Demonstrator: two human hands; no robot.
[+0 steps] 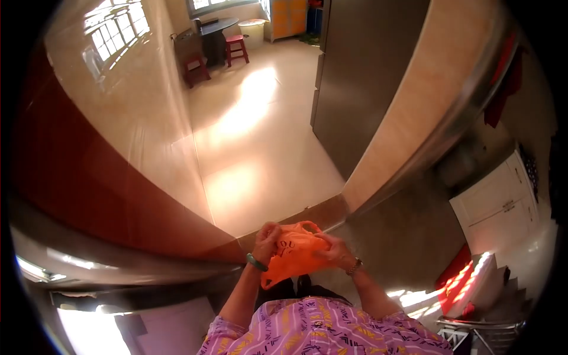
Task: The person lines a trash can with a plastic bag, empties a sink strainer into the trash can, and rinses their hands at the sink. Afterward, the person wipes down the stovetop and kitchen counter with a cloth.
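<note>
Hold the orange plastic carrier bag (296,253) evenly taut, left grip (268,233) and right grip (336,251) each pinched closed on one side.

Far ahead of the grip, a dark table (220,26) stands near a red stool (235,39), a white tub (253,34) and an orange cabinet (289,21); nearer, ahead and right of the grip, rises a dark-grey refrigerator (367,65); well to its right, a white cabinet (488,201).
</note>
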